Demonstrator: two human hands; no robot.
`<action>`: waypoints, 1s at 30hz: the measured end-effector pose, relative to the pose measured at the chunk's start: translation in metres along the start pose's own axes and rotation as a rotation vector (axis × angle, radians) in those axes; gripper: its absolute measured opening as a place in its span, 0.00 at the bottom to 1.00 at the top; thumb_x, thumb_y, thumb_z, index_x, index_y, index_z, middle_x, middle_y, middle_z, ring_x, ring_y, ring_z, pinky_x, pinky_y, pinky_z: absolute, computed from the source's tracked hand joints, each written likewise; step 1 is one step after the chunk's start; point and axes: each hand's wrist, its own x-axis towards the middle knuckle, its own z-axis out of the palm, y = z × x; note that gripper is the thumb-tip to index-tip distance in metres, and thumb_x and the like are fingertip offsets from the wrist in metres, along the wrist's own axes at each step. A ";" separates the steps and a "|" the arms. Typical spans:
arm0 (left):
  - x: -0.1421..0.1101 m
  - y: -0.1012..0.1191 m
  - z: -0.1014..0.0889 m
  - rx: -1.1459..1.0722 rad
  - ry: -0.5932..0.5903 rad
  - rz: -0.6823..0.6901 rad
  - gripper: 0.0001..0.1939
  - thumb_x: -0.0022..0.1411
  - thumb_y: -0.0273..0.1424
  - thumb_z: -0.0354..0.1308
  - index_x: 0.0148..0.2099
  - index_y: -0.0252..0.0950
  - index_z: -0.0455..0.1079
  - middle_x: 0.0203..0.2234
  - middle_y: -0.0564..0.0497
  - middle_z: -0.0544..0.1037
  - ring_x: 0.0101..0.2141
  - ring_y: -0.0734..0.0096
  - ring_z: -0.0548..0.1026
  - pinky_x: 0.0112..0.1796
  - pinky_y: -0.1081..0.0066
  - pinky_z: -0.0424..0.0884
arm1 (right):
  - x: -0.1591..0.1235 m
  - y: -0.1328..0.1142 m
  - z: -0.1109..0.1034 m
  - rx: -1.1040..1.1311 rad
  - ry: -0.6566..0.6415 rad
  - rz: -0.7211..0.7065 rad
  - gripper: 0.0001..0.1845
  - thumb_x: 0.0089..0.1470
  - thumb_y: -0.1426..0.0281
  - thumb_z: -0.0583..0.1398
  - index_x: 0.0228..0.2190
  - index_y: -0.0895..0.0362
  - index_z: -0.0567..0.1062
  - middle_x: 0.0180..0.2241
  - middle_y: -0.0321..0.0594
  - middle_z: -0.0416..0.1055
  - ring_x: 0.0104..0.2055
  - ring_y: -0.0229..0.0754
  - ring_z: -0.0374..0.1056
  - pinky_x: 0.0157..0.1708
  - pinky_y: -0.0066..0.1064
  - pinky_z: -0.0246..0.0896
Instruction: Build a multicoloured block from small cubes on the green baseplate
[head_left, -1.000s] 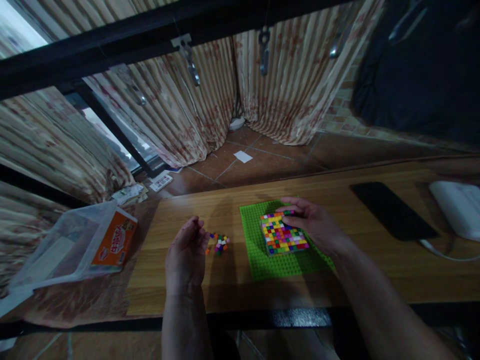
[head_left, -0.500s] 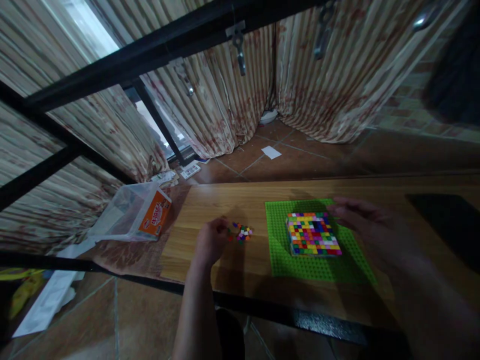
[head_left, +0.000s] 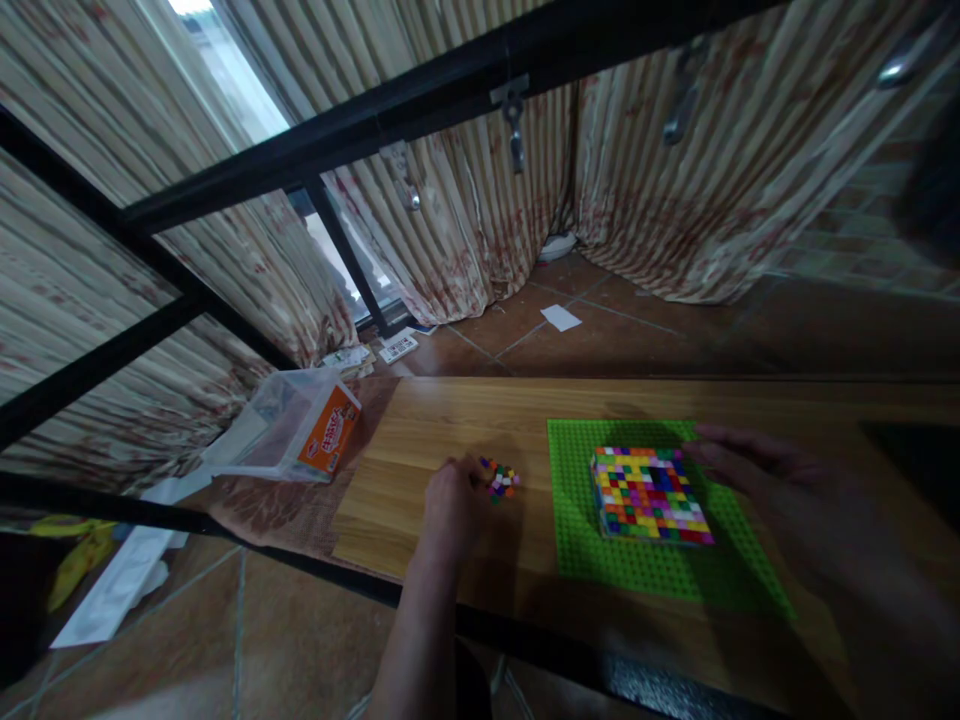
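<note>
On a green studded baseplate (head_left: 585,570) stands a low block of small multicoloured toy bricks (head_left: 649,490), with a dark gap near the far right of its top. A small heap of loose toy bricks (head_left: 502,480) lies on the wood to the left of the plate. My left hand (head_left: 452,500) is at the heap's left edge, its fingers curled together and their tips partly hidden. Close to the block's far right corner is my right hand (head_left: 757,470), thumb and forefinger drawn together. It looks dim and blurred; anything between those fingertips is too small to make out.
The wooden table (head_left: 420,430) has a dark front edge. A dark flat object (head_left: 915,470) lies at its right. Beyond the left end sits a clear plastic bin (head_left: 277,420) with an orange label. A black metal frame (head_left: 315,150) crosses in front of curtains.
My left hand has moved right, up against the loose bricks, and covers some of them. My right hand stays by the block's corner. The whole view has shifted slightly.
</note>
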 end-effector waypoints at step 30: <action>-0.023 0.076 0.005 -1.732 -0.681 -0.160 0.16 0.47 0.20 0.70 0.40 0.35 0.81 0.33 0.53 0.82 0.28 0.81 0.78 0.32 0.83 0.77 | -0.061 -0.031 0.028 -0.109 -0.582 -0.773 0.14 0.65 0.68 0.57 0.48 0.43 0.78 0.48 0.37 0.74 0.52 0.39 0.70 0.51 0.35 0.67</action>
